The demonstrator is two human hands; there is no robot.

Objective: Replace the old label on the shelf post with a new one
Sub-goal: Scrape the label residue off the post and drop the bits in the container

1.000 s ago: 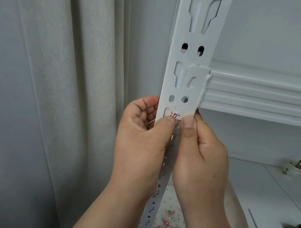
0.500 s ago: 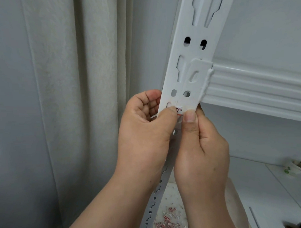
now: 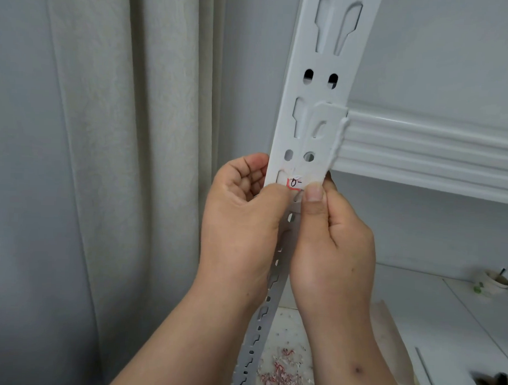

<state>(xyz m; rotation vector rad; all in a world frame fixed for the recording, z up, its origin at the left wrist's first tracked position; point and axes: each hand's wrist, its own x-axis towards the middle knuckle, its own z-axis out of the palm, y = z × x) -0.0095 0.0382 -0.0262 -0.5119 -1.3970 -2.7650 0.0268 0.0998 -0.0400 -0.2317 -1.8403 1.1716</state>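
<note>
A white slotted shelf post (image 3: 319,108) runs up the middle of the view. A small label (image 3: 295,183) with a red border and black handwriting is stuck on it just below two round holes. My left hand (image 3: 240,215) wraps around the post's left edge, its thumb pressing on the label's lower left corner. My right hand (image 3: 332,238) grips the post's right edge, and its thumb tip lies just right of the label. Part of the label is hidden under the thumbs.
A white shelf beam (image 3: 432,152) hooks into the post at the right. A pale curtain (image 3: 118,158) hangs at the left. Red and white paper scraps (image 3: 281,372) lie on a lower surface. A small cup (image 3: 494,281) stands far right.
The view shifted slightly. My left thumb has slid down a little, so more of the label's red border and writing shows than half a second ago. Both hands stay on the post.
</note>
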